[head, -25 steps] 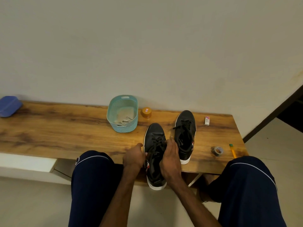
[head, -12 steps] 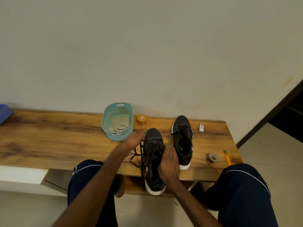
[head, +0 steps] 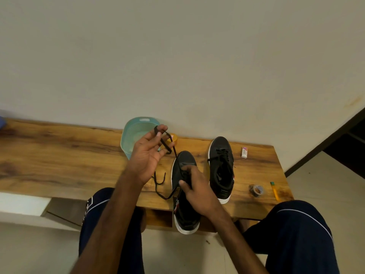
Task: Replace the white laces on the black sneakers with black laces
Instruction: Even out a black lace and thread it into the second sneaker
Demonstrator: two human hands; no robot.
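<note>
Head view: held black lace (head: pixel 165 144) looped over the half-curled left hand (head: pixel 147 155), up-left of the toe-away sneaker (head: pixel 185 214) gripped mid-length by the nearer right hand (head: pixel 197 191).

Wooden bench (head: pixel 59 165): teal basket (head: pixel 129 135), orange cap (head: pixel 175 139), far sneaker (head: pixel 221 153), eraser (head: pixel 244 152), tape roll (head: pixel 258 190), pencil (head: pixel 275 192)

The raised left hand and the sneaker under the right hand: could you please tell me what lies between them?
In the head view, only a black lace runs from the left hand down to the sneaker that the right hand holds.
</note>
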